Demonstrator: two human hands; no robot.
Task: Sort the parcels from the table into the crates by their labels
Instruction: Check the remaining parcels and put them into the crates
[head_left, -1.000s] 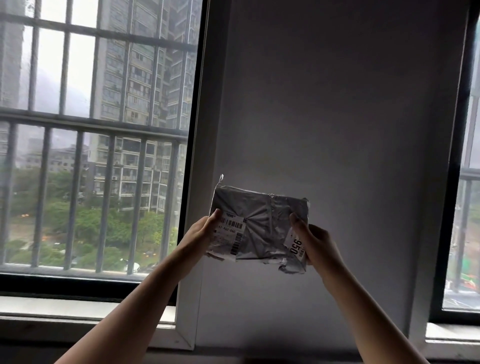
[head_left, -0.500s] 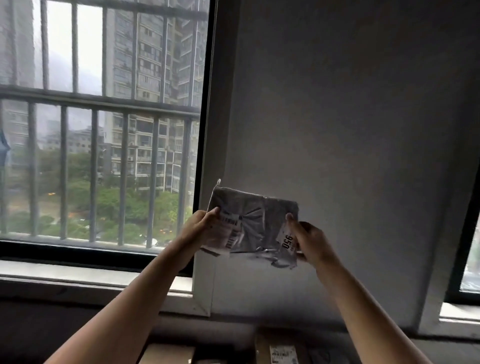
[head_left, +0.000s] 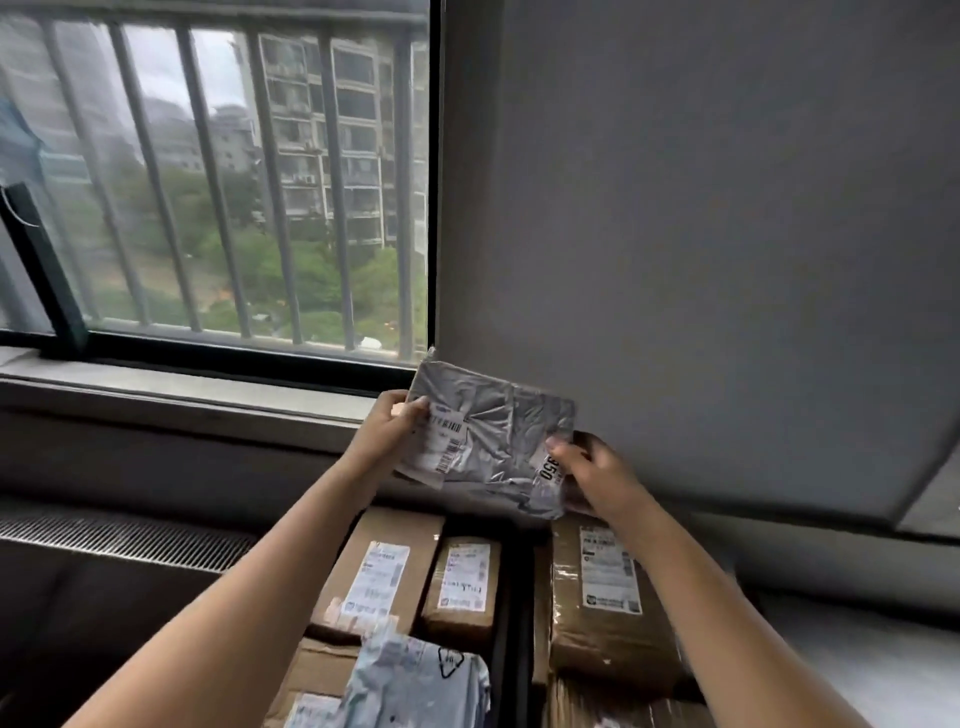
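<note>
Gripping a crinkled grey parcel (head_left: 493, 434) by its sides, the left hand (head_left: 387, 428) and right hand (head_left: 592, 475) hold it above blurred cardboard boxes (head_left: 379, 571), their labels unreadable.

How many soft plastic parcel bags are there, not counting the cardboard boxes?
2. One grey bag is held between the left hand and right hand; one pale bag lies on the boxes below. Others may be hidden.

Grey crinkled poly parcel (head_left: 498, 426) — labelled, tilted, aloft at centre; brown taped boxes (head_left: 379, 566) lie below it, toward six o'clock.
</note>
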